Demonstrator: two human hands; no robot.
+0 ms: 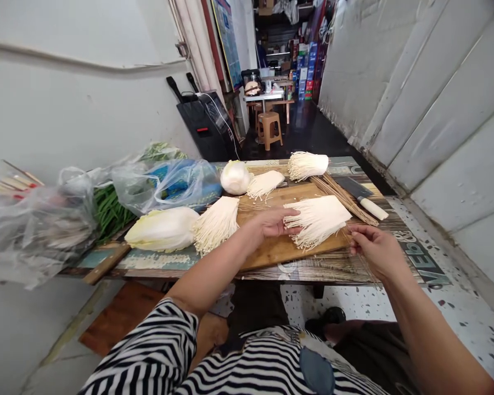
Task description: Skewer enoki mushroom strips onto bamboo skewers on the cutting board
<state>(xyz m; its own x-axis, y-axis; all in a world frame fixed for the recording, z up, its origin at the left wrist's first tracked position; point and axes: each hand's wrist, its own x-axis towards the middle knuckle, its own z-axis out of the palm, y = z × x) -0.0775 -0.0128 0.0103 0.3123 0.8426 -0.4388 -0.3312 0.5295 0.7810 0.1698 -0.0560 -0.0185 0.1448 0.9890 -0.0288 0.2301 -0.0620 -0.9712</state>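
Note:
A fanned bunch of enoki mushrooms (319, 219) lies on the wooden cutting board (267, 249). My left hand (275, 222) grips its loose cap end at the left, thumb on top and fingers lower down. At the cut root end, my right hand (368, 247) pinches a thin bamboo skewer (368, 269), which slants down toward me. The skewer's tip is too fine to make out against the mushrooms. Just beyond lies a bundle of skewers (341, 197), with a cleaver (364, 197) beside it, its pale handle pointing right.
More enoki lie at the board's left (220, 222), behind it (265, 184) and at the far edge (308, 164). A napa cabbage (162, 229), a round cabbage piece (235, 177), plastic bags (168, 184) and a wooden handle (107, 264) occupy the table's left side.

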